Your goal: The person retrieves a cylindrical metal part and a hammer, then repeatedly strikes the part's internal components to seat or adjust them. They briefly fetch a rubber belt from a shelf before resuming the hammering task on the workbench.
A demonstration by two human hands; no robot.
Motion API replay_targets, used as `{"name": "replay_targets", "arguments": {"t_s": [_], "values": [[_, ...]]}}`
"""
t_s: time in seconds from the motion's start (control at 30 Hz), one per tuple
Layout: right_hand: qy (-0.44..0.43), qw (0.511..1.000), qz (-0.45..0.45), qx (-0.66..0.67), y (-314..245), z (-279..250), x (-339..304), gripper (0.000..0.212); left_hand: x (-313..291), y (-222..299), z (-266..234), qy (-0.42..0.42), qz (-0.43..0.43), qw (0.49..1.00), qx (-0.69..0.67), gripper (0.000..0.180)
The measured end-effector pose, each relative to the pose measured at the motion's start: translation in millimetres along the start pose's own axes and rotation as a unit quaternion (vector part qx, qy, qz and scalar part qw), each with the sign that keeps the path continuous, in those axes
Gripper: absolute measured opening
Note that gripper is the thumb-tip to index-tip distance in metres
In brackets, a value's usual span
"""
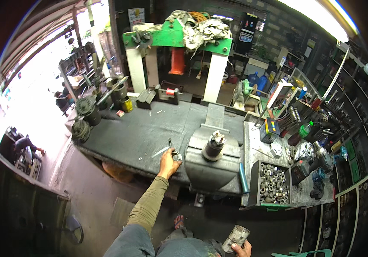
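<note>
My left hand [168, 165] reaches over the front of the dark workbench [141, 128], with its fingers closed round a small round metal ring [176, 156]. Low in the view, close to my body, my right hand [242, 249] grips a worn grey metal cylinder [238, 235] that has a hole in its side. Between the two stands a large bench vise [209, 171]. A dark round part with bright prongs [214, 145] sits upright on top of it. A thin dark tool [169, 141] and a pale strip [160, 151] lie just beyond my left hand.
Right of the vise lie a blue tube [244, 177] and a tray [256, 184] of metal rings and nuts. Behind the bench rises a green and white press frame [214, 77]. Dark metal parts [87, 112] and a yellow can [127, 105] stand at the left end.
</note>
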State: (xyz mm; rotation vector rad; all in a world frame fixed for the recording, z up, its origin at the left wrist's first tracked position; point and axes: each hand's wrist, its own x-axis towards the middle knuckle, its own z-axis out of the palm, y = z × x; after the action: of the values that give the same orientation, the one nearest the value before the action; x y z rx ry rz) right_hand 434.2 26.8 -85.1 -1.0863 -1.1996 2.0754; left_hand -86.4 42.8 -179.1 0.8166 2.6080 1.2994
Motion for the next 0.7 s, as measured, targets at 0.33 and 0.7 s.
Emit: {"name": "replay_targets", "arguments": {"t_s": [0.33,0.7], "values": [[-0.028,0.997,0.006,-0.073,-80.9,-2.1,62.9,0.059,80.8,20.5,18.3,0.048,-0.023,0.999,0.008,0.066],[-0.17,0.967,-0.054,-0.181,-177.2,-47.8,187.3,0.066,189.6,189.3,-14.2,-0.094,0.198,0.966,0.14,0.065]]}}
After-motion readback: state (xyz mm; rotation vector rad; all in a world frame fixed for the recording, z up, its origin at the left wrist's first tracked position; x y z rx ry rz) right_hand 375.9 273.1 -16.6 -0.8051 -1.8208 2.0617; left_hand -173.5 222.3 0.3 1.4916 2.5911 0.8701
